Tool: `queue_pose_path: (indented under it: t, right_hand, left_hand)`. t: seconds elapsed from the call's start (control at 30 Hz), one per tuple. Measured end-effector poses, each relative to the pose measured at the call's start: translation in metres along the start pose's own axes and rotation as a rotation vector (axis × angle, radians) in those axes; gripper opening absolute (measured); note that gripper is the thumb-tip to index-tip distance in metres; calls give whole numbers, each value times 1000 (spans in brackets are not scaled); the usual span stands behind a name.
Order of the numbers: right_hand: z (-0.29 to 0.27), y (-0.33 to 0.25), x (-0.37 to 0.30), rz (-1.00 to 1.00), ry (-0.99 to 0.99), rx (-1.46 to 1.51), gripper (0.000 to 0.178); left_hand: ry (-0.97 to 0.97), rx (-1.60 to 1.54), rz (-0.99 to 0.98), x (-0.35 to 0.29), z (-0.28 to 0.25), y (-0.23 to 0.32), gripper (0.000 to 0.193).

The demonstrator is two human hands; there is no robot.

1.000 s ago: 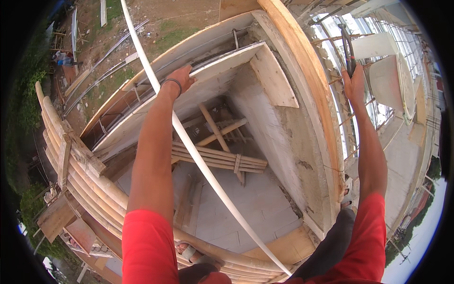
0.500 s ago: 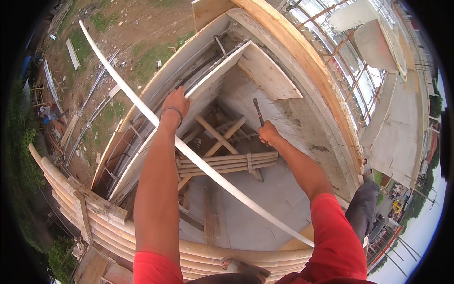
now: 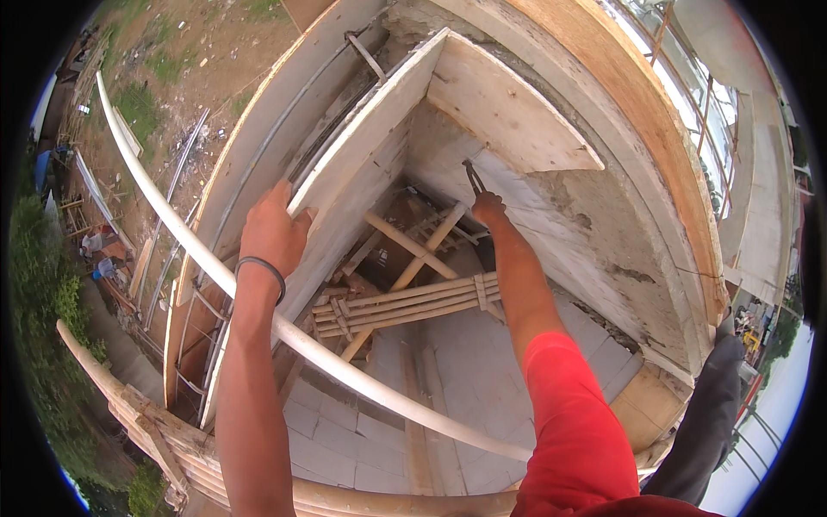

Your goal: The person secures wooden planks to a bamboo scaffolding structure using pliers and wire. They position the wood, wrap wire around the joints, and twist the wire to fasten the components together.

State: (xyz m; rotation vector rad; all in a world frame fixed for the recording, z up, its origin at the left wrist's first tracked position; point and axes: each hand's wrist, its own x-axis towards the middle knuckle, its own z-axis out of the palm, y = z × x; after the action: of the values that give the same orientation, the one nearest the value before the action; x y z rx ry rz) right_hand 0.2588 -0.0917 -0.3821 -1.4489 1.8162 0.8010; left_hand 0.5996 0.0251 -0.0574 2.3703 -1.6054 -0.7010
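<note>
Head view: dark pincers project from the right hand, fingers closed around the handles, below the corner board's lower edge; contact with the wall cannot be determined. The left hand grips the pale panel's top edge, fingers curled over. A white pole passes behind the left forearm.

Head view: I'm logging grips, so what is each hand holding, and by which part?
The right hand holds a dark pincer-like tool by its handles; the left hand grips a pale panel by its top edge.
</note>
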Motion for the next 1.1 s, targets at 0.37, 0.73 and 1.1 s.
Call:
queue_pose_path:
  t: [0.37,0.73,1.1]
  right_hand:
    - [9,10,-117,-691,580,516,33]
    - [41,20,-81,-305,-23,960,14]
    - [33,-85,-103,-117,-71,1922,29]
  left_hand:
    - [-51,26,-139,-8,0,-7,34]
    - [-48,48,-94,-3,1,5,36]
    - [-25,58,-73,-4,2,-5,39]
